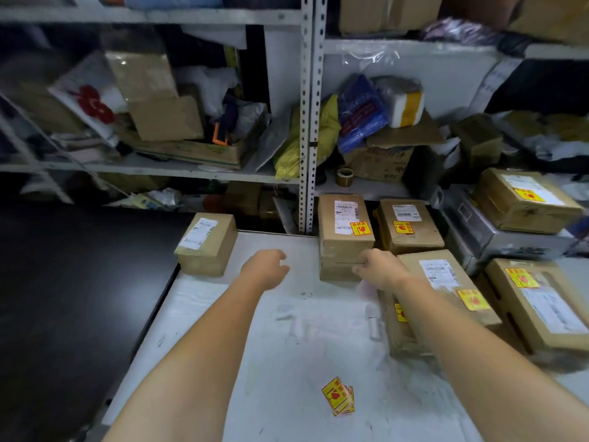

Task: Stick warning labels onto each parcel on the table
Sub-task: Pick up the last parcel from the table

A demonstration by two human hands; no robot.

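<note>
my right hand (377, 269) grips the near edge of the tall brown cardboard parcel (345, 240); my left hand (266, 269) hovers loosely curled, empty. the yellow-and-red warning label stack (338, 396) lies near on the white table (255, 346).

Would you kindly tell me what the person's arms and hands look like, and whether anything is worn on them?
Both forearms are bare as far as the frame shows: no sleeves in view. The left hand and right hand wear no gloves, and no watch, bracelet or ring shows, though fine detail is blurred.
</note>
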